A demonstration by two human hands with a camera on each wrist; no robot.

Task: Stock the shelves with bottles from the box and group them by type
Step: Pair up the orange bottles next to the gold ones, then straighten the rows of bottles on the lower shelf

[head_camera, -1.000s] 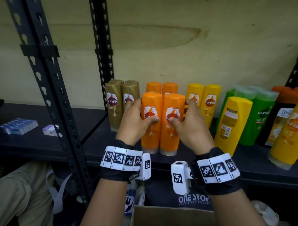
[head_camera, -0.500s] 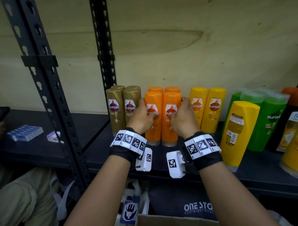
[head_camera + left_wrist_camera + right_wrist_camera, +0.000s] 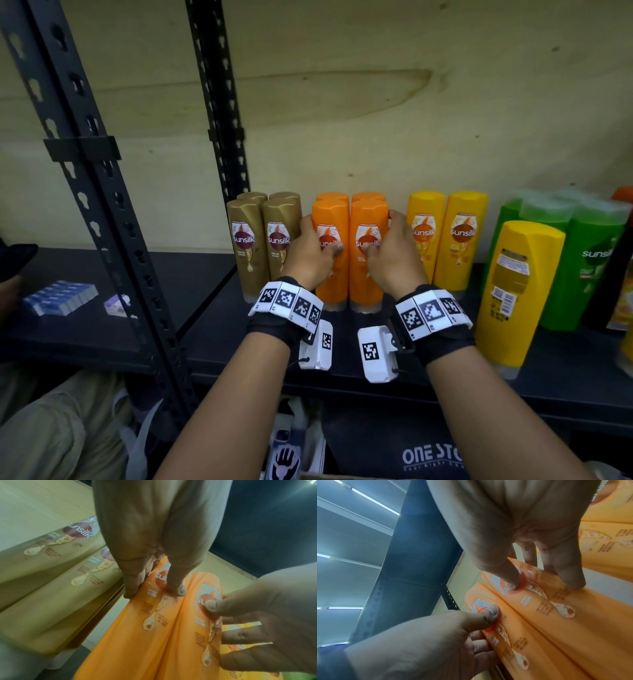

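Head view, two orange bottles (image 3: 349, 253) (upright) between left hand (image 3: 310, 255), right hand (image 3: 394, 255)

Black wristbands (image 3: 270, 327) carry white marker tags and white camera boxes (image 3: 375, 353).

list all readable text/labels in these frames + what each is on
"sunsilk": two front gold bottles.
"sunsilk": two small yellow bottles.
"sunsi", cut off by the frame edge: green bottle.
"sunsilk", partly covered by thumbs: two front orange bottles.
"ONE STO", cut off: dark bag under the shelf.
Fine print on all bottles and the big yellow bottle's back label: too small to read.
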